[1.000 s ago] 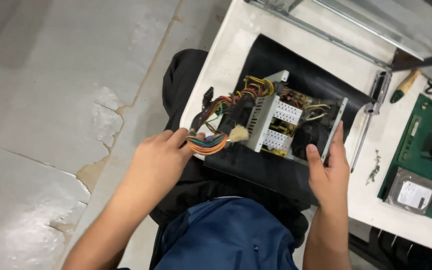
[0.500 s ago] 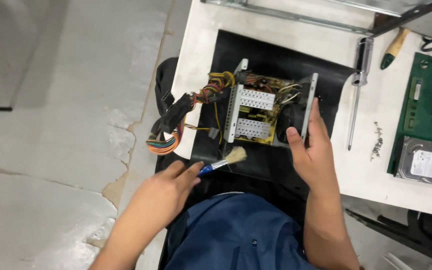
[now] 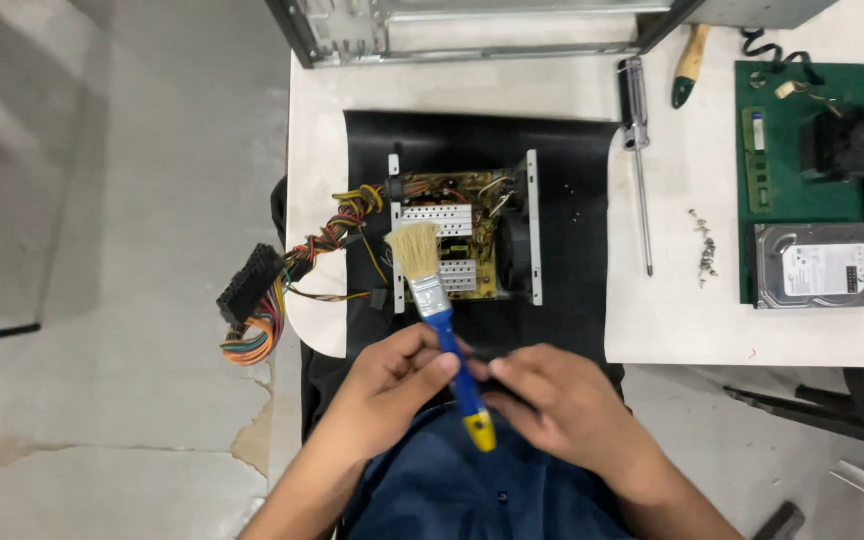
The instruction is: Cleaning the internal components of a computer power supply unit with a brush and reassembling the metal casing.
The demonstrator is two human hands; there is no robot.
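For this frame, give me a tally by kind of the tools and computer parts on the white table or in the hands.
Paintbrush, held in the left hand with the right hand beside the handle: 1
Screwdrivers: 2, counting the green-tipped handle
Open power supply unit: 1
Hard drive: 1
Green circuit board: 1
Total: 6

The white worktop (image 3: 572, 100) carries a black mat (image 3: 572, 200) at centre, a screwdriver (image 3: 638, 150) at two o'clock, and loose screws (image 3: 704, 250) and a green mat (image 3: 787, 200) at three.
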